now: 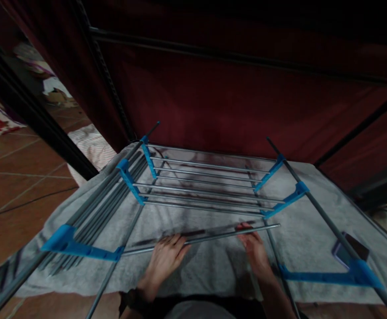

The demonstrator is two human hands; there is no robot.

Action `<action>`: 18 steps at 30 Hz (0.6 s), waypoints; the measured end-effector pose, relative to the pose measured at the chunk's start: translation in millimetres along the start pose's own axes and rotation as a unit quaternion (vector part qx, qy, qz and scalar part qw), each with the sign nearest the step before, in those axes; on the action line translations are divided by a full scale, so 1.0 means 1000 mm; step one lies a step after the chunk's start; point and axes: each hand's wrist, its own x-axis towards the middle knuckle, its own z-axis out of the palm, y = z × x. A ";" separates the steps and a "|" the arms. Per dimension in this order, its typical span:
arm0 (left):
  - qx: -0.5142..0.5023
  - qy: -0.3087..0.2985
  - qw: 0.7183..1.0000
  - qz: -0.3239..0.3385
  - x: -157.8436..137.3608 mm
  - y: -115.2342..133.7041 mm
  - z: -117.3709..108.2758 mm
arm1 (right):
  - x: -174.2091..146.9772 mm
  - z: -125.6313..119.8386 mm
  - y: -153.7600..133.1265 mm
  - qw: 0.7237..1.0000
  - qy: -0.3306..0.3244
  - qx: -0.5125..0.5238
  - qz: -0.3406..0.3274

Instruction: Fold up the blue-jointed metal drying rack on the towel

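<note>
A grey metal rod lies crosswise in front of me, gripped by both hands. Around its left part, my left hand is closed with the fingers over the top. My right hand grips it a short way in from the free right end. The rod's left end meets the near-left blue bracket; whether it sits in a hole I cannot tell. The near-right blue bracket stands apart from the rod's right end. Farther off, several crossbars join the other blue brackets of the rack frame.
Several loose rods lie along the left side on the grey cloth. A phone rests near the right pole. Dark red curtain hangs behind the rack. Tiled floor shows at left, with a cable across it.
</note>
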 end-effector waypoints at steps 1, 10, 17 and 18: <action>0.000 -0.011 1.000 -0.001 0.001 -0.001 0.001 | 0.001 -0.005 0.000 1.000 -0.007 0.024 0.014; 0.011 -0.054 0.998 -0.005 -0.005 -0.031 0.012 | 0.017 -0.038 0.007 1.000 0.013 -0.019 0.016; -0.003 -0.071 0.997 -0.013 -0.003 -0.036 0.017 | 0.022 -0.051 -0.010 0.992 -0.008 -0.112 -0.053; -0.009 -0.073 0.997 -0.015 -0.002 -0.036 0.017 | 0.023 -0.053 -0.013 0.986 -0.016 -0.149 -0.076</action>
